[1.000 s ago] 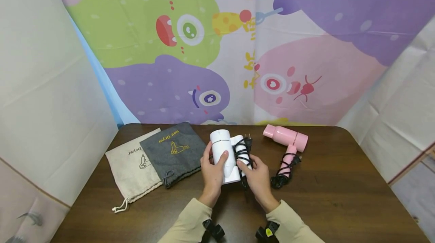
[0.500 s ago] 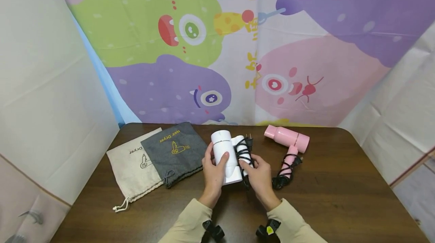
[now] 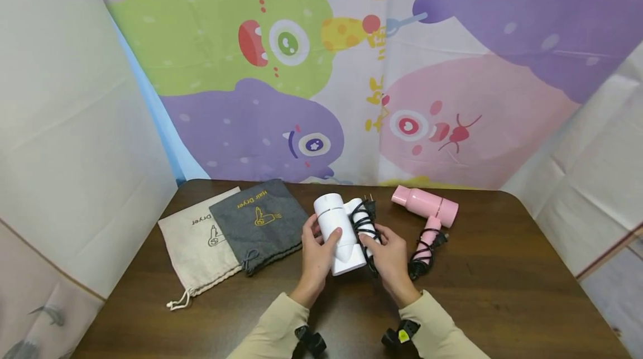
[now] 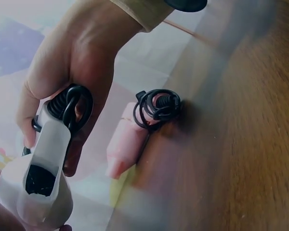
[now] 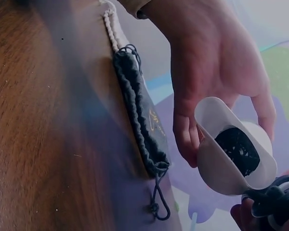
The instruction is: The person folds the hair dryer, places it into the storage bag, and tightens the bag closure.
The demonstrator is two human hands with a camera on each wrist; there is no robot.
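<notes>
A white hair dryer [image 3: 341,236] is held above the table in the head view, its handle folded alongside the barrel. My left hand [image 3: 317,255] grips the barrel, thumb on the upper side. On the other side, my right hand [image 3: 392,261] holds the handle, which is wound with black cord [image 3: 363,225]; the two-pin plug points away from me. The left wrist view shows the right hand [image 4: 82,57] around the corded handle and the pale oblong nozzle opening, dark inside. In the right wrist view, the left hand [image 5: 216,72] holds the barrel behind that nozzle [image 5: 226,178].
A pink hair dryer [image 3: 424,202] with its cord wrapped round the handle lies right of the hands. To the left, a dark grey drawstring bag [image 3: 276,236] printed "Hair Dryer" overlaps a beige drawstring bag [image 3: 188,253]. A cartoon-printed curtain [image 3: 281,124] hangs behind the table [image 3: 502,286].
The white hair dryer has tilted slightly, its near end shifting right. Both hands keep their hold and move a little right with it. The head view has shifted slightly.
</notes>
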